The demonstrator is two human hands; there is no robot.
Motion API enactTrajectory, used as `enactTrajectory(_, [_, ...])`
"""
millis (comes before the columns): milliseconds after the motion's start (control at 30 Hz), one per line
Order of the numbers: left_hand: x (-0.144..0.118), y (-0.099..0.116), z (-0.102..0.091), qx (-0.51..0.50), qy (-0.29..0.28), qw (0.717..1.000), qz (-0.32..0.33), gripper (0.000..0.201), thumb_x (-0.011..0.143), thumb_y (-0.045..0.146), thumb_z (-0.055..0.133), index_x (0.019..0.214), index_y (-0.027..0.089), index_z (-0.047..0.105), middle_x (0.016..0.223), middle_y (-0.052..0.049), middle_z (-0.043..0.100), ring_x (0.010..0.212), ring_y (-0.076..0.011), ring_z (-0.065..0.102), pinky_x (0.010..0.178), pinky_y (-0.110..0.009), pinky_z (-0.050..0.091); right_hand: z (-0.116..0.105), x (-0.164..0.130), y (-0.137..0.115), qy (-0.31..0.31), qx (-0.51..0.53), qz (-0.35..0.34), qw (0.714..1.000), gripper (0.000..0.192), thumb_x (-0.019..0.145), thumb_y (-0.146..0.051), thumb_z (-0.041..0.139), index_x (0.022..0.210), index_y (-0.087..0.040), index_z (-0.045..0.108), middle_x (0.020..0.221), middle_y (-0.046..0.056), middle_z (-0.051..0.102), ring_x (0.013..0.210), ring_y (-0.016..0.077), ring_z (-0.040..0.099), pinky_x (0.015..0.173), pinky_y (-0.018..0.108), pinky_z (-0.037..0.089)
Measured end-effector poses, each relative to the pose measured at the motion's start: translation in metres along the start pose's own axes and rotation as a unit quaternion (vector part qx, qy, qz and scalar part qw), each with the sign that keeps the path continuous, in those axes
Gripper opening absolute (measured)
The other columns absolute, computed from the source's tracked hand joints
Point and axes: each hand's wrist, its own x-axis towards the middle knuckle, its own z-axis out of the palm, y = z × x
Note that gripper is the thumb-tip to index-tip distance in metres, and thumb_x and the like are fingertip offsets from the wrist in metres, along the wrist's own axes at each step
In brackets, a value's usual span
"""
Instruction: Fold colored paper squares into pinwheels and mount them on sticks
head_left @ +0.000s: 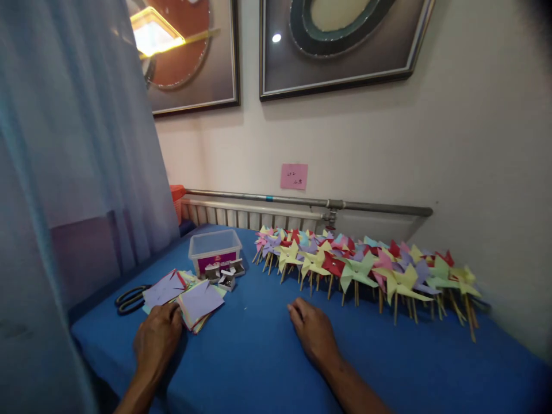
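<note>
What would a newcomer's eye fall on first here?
Likely the crowd of colorful paper pinwheels on sticks, along the right of the blue surface. Then the two framed pictures high on the wall. Nearer, the left hand is by the paper sheets, the right hand near the middle.

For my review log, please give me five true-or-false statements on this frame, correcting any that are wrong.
1. The left hand is beside the cut paper. True.
2. The right hand is holding a pinwheel. False: it is apart from the pinwheels.
3. The plastic tub stands on the blue surface. True.
4. The scissors lie among the pinwheels. False: they lie left of the cut paper.
5. A pink note is on the wall. True.
</note>
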Motion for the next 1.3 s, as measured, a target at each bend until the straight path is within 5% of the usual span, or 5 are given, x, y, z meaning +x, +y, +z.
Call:
enactTrajectory(400, [0.001,-0.005,0.002,-0.232,0.018,0.968,-0.092,0.031,0.090,0.032,0.049,0.100,0.021,0.076,0.105,-0.008,0.079,0.094,-0.0244,0.071,0.079,-0.030,0.050,0.001,0.003,0.008,-0.019,0.015,-0.011,1.000,0.037,0.097,-0.049,0.039,0.069,-0.026,0.049,0.065,0.003,0.067,0.061,0.0217,0.064,0.060,0.031,0.035])
enactTrajectory(667, [0.002,-0.007,0.004,-0.280,0.034,0.954,-0.104,0.028,0.086,0.036,0.052,0.093,0.022,0.076,0.096,-0.007,0.078,0.087,-0.0244,0.071,0.074,-0.032,0.050,-0.002,0.004,0.005,-0.041,0.015,0.025,0.999,0.038,0.095,-0.051,0.036,0.068,-0.026,0.047,0.063,0.003,0.064,0.060,0.0216,0.062,0.060,0.032,0.035])
enactTrajectory(933, [-0.002,-0.002,0.007,-0.189,0.106,0.974,0.073,0.025,0.087,0.025,0.051,0.092,0.021,0.075,0.091,-0.006,0.072,0.085,-0.0220,0.067,0.078,-0.034,0.051,-0.002,0.006,0.004,-0.047,0.022,0.026,0.998,0.038,0.095,-0.051,0.035,0.069,-0.027,0.048,0.063,0.002,0.064,0.061,0.0217,0.062,0.061,0.032,0.036])
enactTrajectory(1033, [-0.003,-0.001,0.009,-0.130,0.137,0.971,0.149,0.029,0.082,0.014,0.053,0.100,0.022,0.076,0.106,-0.009,0.071,0.098,-0.0247,0.065,0.085,-0.038,0.051,-0.002,0.006,0.005,-0.043,0.018,0.029,0.999,0.038,0.095,-0.051,0.036,0.068,-0.027,0.048,0.063,0.002,0.064,0.061,0.0218,0.063,0.061,0.031,0.036])
enactTrajectory(1300, [-0.004,0.001,0.012,-0.066,0.105,0.957,0.262,0.023,0.087,0.016,0.059,0.096,0.027,0.077,0.128,-0.009,0.068,0.118,-0.0299,0.059,0.095,-0.047,0.047,-0.002,0.004,0.004,-0.039,0.032,0.031,0.998,0.039,0.094,-0.054,0.036,0.069,-0.027,0.047,0.063,0.002,0.065,0.061,0.0219,0.063,0.061,0.032,0.037])
